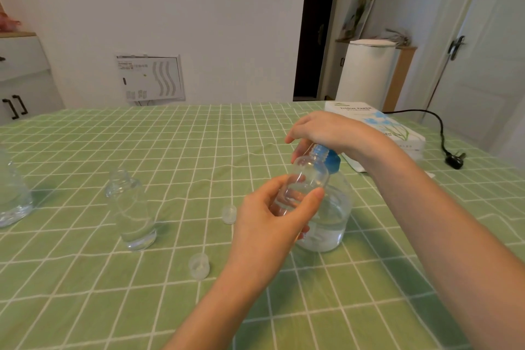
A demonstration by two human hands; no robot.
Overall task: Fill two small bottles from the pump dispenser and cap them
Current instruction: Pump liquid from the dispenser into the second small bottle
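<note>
- The fingers [312, 202] of the left hand [264, 224] are clamping a small bottle [306, 176] just right of the frame's centre. The thumb is pressing on the bottle's right side and the other fingers are curling round its far side.
- That small bottle is clear and uncapped. It is tilting, with its open neck reaching up to the blue pump head [333, 161], and a little clear liquid is showing inside.
- The right hand [326, 131] is resting on top of the pump head, its fingers bending down over the front and closing round it.
- The pump dispenser [333, 219] is standing upright on the surface [170, 145], directly behind the left hand. Its clear body is holding liquid in the lower part.
- The near cap [199, 266] is lying below centre, just left of the left wrist. The far cap [229, 214] is lying beside the left hand's knuckles.
- The second small bottle [130, 207] is standing upright and uncapped in the left middle of the frame, well apart from both hands.
- A clear container [11, 196] is showing partly at the left edge.
- A tissue box [377, 125] is lying at the upper right behind the right wrist, and a black plug [454, 160] is lying further right.
</note>
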